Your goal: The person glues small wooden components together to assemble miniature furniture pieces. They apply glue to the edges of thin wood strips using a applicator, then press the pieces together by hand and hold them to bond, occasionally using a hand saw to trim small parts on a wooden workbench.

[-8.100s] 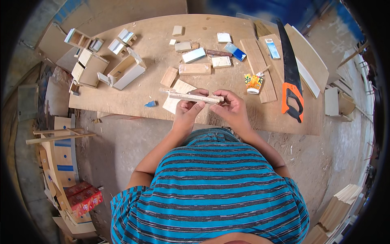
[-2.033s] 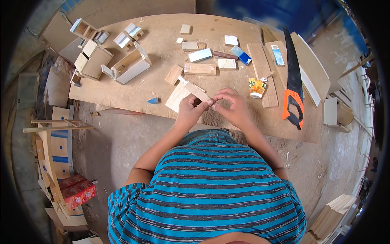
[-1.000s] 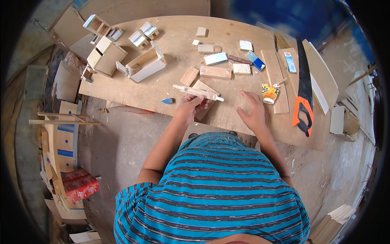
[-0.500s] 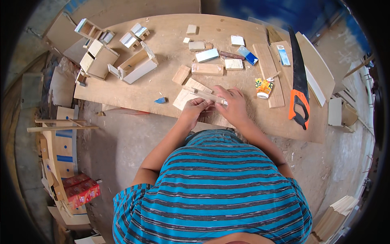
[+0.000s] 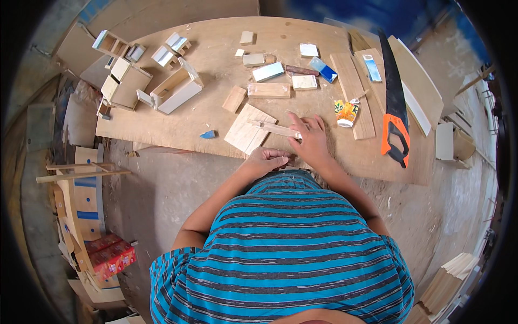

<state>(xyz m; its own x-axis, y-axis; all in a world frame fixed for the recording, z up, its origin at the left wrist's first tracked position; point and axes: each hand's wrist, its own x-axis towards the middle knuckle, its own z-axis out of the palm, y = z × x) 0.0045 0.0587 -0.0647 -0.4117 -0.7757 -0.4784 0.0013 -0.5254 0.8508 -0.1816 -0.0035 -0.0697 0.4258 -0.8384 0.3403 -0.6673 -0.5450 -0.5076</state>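
My right hand (image 5: 314, 144) grips one end of a thin pale wood strip (image 5: 274, 128), thumb below and fingers over it. The strip's other end reaches over a light square board (image 5: 245, 135) lying near the table's front edge. Close to that edge, my left hand (image 5: 267, 162) is closed with the fingers curled and the thumb against them; whatever it may hold is too small to make out. It is apart from the strip. Beyond the board lie a small wood block (image 5: 234, 99) and a longer one (image 5: 268, 90).
Small wooden furniture-like pieces (image 5: 175, 89) stand at the table's left. Several painted blocks lie mid-table, with a blue scrap (image 5: 207, 134) near the front. To the right are a crumpled yellow packet (image 5: 345, 112), a long plank (image 5: 353, 94) and an orange-handled saw (image 5: 396, 137).
My left hand has let go of the strip and drawn back toward me, to the table's edge. My right hand still holds the strip, and more of the square board shows.
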